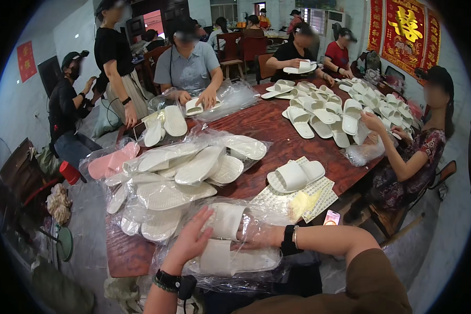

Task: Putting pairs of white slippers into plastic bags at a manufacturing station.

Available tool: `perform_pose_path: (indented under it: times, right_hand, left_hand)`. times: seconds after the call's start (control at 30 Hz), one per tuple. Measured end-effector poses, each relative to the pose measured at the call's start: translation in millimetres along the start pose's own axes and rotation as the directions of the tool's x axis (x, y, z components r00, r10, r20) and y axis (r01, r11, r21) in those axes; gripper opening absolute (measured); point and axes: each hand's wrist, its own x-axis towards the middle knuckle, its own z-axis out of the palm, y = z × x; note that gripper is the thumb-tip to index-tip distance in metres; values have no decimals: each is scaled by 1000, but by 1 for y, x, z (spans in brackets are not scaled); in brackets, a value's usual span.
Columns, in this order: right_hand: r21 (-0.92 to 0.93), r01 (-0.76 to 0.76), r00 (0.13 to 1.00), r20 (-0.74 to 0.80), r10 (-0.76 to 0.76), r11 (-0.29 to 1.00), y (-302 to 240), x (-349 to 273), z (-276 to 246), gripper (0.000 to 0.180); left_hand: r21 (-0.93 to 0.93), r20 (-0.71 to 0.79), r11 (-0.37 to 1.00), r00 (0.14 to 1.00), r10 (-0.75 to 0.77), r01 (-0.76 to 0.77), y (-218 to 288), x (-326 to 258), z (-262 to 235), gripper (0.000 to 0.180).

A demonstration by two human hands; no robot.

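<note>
A pair of white slippers lies side by side in a clear plastic bag at the near table edge. My right hand reaches into the bag from the right, its fingertips partly hidden at the slippers' straps. At the bag's left side, my left hand has its fingers stretched out against the plastic and holds nothing. Just beyond the hands is a heap of bagged white slippers, with a pink slipper at its left. To the right, another white pair rests on printed sticker sheets.
Across the reddish-brown wooden table, a large pile of unbagged white slippers covers the far right. A co-worker in blue handles slippers opposite; several others sit around. A lit phone lies by the right edge.
</note>
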Motion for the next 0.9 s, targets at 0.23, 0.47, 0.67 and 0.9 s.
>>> perform_pose_path:
  times: [0.23,0.47,0.67,0.9]
  right_hand:
    - [83,-97,942,-313,119,992,-21,13,-2,64]
    - [159,-26,949,-305,74,987,-24,13,4,57]
    - [157,-226,973,83,215,961,-17,-26,0,61]
    - [52,-217,951,-214,223,975,-36,-54,-13,62]
  left_hand:
    - [-222,2,972,997,-79,78,-27,3,22,71]
    - [-468,-15,879,994,-111,91,-46,4,16,68]
    - [-287,-4,956,998,-69,65,-66,1,25,58]
    - [-10,1,1000,1000,-10,10,-43,2,34,59]
